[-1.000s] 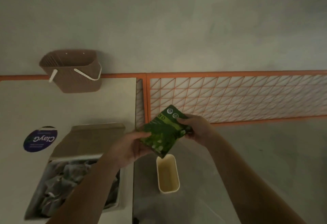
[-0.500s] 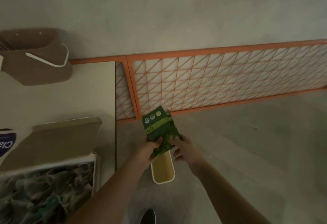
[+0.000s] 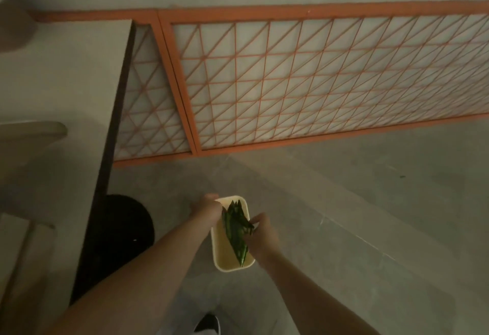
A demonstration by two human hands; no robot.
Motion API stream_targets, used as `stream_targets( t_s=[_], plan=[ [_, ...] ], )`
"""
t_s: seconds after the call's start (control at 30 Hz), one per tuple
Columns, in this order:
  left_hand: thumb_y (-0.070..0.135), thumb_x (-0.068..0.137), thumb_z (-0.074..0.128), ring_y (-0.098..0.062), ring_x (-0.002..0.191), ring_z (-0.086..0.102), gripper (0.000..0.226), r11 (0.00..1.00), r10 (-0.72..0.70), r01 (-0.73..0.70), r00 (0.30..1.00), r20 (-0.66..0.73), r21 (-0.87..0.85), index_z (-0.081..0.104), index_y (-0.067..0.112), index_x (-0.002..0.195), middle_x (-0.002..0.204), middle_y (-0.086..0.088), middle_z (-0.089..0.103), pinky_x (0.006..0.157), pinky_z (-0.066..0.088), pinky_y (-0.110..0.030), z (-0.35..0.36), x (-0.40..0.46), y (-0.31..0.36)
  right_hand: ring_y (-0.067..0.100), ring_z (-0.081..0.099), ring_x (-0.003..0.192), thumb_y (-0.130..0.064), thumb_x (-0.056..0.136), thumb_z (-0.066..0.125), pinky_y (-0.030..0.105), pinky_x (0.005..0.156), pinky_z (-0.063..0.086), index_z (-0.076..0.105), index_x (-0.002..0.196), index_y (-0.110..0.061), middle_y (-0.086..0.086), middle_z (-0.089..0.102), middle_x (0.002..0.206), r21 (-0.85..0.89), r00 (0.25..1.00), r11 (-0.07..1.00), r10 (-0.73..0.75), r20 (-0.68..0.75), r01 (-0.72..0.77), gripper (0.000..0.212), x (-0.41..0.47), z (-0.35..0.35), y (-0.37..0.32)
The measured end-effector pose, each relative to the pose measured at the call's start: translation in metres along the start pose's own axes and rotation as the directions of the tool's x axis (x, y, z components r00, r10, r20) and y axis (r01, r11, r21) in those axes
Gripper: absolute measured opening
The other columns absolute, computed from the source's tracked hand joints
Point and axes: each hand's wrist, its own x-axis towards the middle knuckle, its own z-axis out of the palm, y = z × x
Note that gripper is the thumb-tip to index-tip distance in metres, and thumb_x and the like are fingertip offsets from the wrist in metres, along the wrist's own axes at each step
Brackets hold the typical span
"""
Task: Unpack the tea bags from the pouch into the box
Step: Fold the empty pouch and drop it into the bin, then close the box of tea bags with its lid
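Pinching the green pouch (image 3: 238, 228) edge-on between both hands, I have the left hand (image 3: 205, 210) at its top and the right hand (image 3: 262, 236) along its side, each grip closed on the foil. It hangs inside the mouth of the cream bin (image 3: 219, 260) on the floor (image 3: 370, 215). I judge this the discard step: pouch apparently spent. Next calls for letting go, then turning back to the tabletop (image 3: 60, 83).
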Motion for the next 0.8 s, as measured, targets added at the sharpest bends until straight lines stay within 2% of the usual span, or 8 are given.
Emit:
stream_targets(
  t_s=[0.17, 0.23, 0.37, 0.43, 0.5, 0.63, 0.7, 0.8],
  plan=[
    [0.006, 0.095, 0.053, -0.034, 0.131, 0.051, 0.045, 0.983, 0.087, -0.079, 0.995, -0.042, 0.164, 0.06, 0.02, 0.137, 0.146, -0.014, 0.051, 0.111, 0.043, -0.04, 0.01, 0.043, -0.006, 0.022, 0.061, 0.096, -0.016, 0.092, 0.055, 0.04, 0.083, 0.056, 0.039, 0.106, -0.023, 0.006, 0.061, 0.111, -0.066, 0.998, 0.998, -0.008, 0.055, 0.011, 0.023, 0.049, 0.036, 0.039],
    [0.005, 0.094, 0.055, -0.033, 0.131, 0.052, 0.044, 0.975, 0.119, -0.112, 0.992, -0.03, 0.19, 0.061, 0.016, 0.136, 0.144, -0.013, 0.055, 0.11, 0.044, -0.039, 0.014, 0.058, -0.007, 0.021, 0.06, 0.098, -0.018, 0.092, 0.058, 0.038, 0.085, 0.054, 0.042, 0.114, -0.02, 0.007, 0.059, 0.117, -0.094, 0.997, 0.996, 0.008, 0.08, 0.0, 0.028, 0.065, 0.045, 0.048],
    [0.008, 0.094, 0.057, -0.03, 0.127, 0.056, 0.041, 0.964, 0.174, -0.167, 0.985, -0.017, 0.209, 0.063, 0.018, 0.133, 0.14, -0.011, 0.058, 0.109, 0.045, -0.039, 0.022, 0.068, -0.009, 0.026, 0.056, 0.116, -0.021, 0.088, 0.067, 0.03, 0.09, 0.046, 0.041, 0.138, -0.013, 0.009, 0.052, 0.131, -0.159, 0.979, 0.987, 0.038, 0.199, -0.006, 0.057, 0.083, 0.06, 0.056],
    [0.007, 0.094, 0.058, -0.03, 0.127, 0.056, 0.041, 0.956, 0.197, -0.193, 0.98, 0.002, 0.221, 0.063, 0.016, 0.133, 0.141, -0.012, 0.059, 0.108, 0.045, -0.035, 0.025, 0.065, -0.012, 0.025, 0.055, 0.12, -0.022, 0.092, 0.061, 0.028, 0.094, 0.044, 0.04, 0.143, -0.015, 0.008, 0.053, 0.136, -0.181, 0.976, 0.983, 0.044, 0.213, -0.005, 0.056, 0.082, 0.063, 0.055],
    [0.007, 0.096, 0.056, -0.031, 0.126, 0.056, 0.04, 0.958, 0.195, -0.193, 0.981, 0.01, 0.211, 0.062, 0.014, 0.134, 0.14, -0.013, 0.059, 0.104, 0.044, -0.032, 0.025, 0.055, -0.014, 0.024, 0.055, 0.121, -0.023, 0.094, 0.057, 0.027, 0.097, 0.041, 0.045, 0.141, -0.017, 0.006, 0.054, 0.135, -0.167, 0.977, 0.986, 0.036, 0.208, -0.001, 0.049, 0.076, 0.059, 0.047],
    [0.015, 0.104, 0.046, -0.033, 0.129, 0.054, 0.035, 0.969, 0.183, -0.183, 0.983, 0.014, 0.169, 0.062, 0.003, 0.133, 0.14, -0.018, 0.058, 0.103, 0.043, -0.032, 0.013, 0.016, -0.003, 0.028, 0.064, 0.1, -0.025, 0.092, 0.048, 0.036, 0.088, 0.052, 0.065, 0.106, -0.018, 0.006, 0.065, 0.101, -0.049, 0.987, 0.997, -0.054, 0.153, 0.062, 0.023, 0.043, 0.024, 0.012],
    [0.021, 0.105, 0.046, -0.032, 0.125, 0.056, 0.036, 0.981, 0.176, -0.175, 0.984, -0.001, 0.088, 0.063, 0.002, 0.13, 0.138, -0.018, 0.059, 0.099, 0.043, -0.031, 0.0, -0.013, 0.011, 0.027, 0.064, 0.098, -0.029, 0.095, 0.045, 0.031, 0.081, 0.049, 0.065, 0.108, -0.015, 0.008, 0.067, 0.103, 0.0, 0.993, 0.997, -0.077, 0.09, 0.077, 0.027, 0.017, -0.003, -0.014],
    [0.029, 0.105, 0.045, -0.03, 0.115, 0.057, 0.038, 0.983, 0.183, -0.183, 0.983, -0.021, -0.017, 0.063, 0.004, 0.127, 0.133, -0.019, 0.06, 0.094, 0.041, -0.033, -0.025, -0.065, 0.039, 0.025, 0.063, 0.103, -0.028, 0.098, 0.047, 0.03, 0.084, 0.045, 0.066, 0.115, -0.012, 0.009, 0.067, 0.112, 0.029, 0.987, 0.988, -0.152, 0.042, 0.151, 0.031, -0.031, -0.047, -0.062]
  ],
)
